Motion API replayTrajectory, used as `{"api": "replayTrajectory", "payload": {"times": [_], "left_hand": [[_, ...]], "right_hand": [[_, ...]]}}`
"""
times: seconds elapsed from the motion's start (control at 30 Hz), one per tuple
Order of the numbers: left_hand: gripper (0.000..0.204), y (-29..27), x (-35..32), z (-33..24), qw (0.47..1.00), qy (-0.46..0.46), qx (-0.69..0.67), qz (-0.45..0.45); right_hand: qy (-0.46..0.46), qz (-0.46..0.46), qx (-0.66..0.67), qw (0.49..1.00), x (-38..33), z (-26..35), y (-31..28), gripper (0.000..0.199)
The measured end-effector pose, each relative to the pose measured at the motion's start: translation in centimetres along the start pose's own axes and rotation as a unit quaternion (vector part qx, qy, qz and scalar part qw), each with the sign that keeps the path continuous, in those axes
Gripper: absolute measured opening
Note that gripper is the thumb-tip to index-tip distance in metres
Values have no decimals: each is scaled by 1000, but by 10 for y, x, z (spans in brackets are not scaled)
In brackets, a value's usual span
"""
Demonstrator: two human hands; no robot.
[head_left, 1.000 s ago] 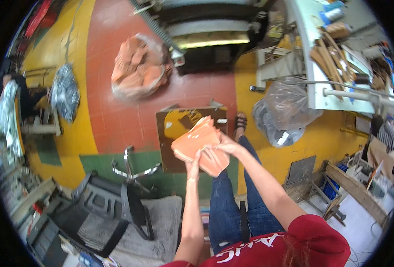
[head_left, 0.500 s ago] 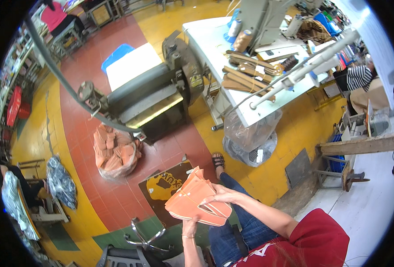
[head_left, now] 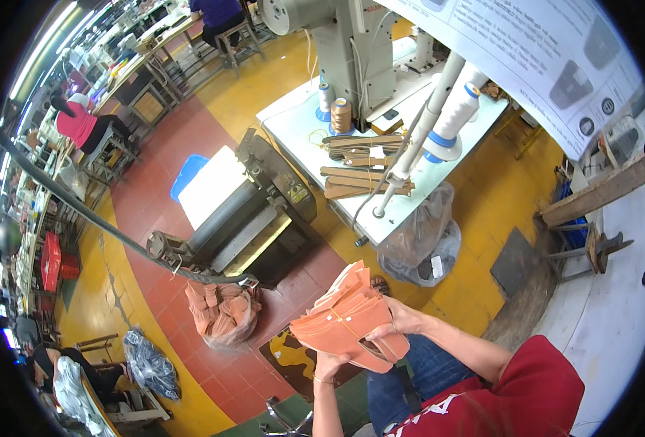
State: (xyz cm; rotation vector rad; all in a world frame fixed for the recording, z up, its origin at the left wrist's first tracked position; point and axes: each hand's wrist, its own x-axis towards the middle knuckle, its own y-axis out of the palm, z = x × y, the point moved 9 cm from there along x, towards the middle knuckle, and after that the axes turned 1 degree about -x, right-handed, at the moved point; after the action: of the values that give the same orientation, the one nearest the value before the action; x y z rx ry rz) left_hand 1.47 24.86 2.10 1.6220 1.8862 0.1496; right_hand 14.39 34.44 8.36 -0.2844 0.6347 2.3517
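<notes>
- Our left hand [head_left: 330,365] is closed around the lower edge of a bundle of orange pieces [head_left: 346,320], its thumb near the front.
- Our right hand [head_left: 401,320] grips the right side of that same bundle, the thumb laid across its face; we cannot see the fingers behind it.
- We hold the bundle in front of our body, tilted, its upper edges fanned apart, with a thin tie [head_left: 346,325] across the front piece.
- Below our hands we see our blue jeans [head_left: 439,364] and red shirt [head_left: 516,393], and a sandaled foot [head_left: 379,284] just beyond the bundle.
- Near the bundle, on its left, we see part of a brown board [head_left: 282,368] with a yellow pattern.
- Farther left, a clear bag [head_left: 228,336] filled with more orange pieces stands on the red floor, beside a dark roller machine [head_left: 239,233].
- Beyond, on a white table [head_left: 286,124], we find brown strips [head_left: 366,182], thread spools [head_left: 341,116] and a grey sewing machine [head_left: 352,62].
- At the far left, we see a person in a pink top [head_left: 78,127] seated at a bench.
</notes>
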Motion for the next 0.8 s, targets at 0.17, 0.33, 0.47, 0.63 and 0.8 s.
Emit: {"api": "replayTrajectory", "payload": {"times": [0.17,0.33,0.47,0.63,0.8], "left_hand": [[117,14,22,-6,995,-12,-97,-13],[113,15,21,-11,968,-10,-200,-153],[116,29,13,-50,942,118,-290,-119],[95,27,0,-73,943,130,-223,-209],[94,-2,-11,-74,929,191,-243,-205]], "right_hand": [[-48,-104,-68,991,3,34,-11,90],[-21,-91,-26,995,26,49,-13,79],[4,-32,29,999,61,65,4,69],[-46,9,-44,998,81,98,38,65],[-80,138,-446,881,86,129,62,84]]}}
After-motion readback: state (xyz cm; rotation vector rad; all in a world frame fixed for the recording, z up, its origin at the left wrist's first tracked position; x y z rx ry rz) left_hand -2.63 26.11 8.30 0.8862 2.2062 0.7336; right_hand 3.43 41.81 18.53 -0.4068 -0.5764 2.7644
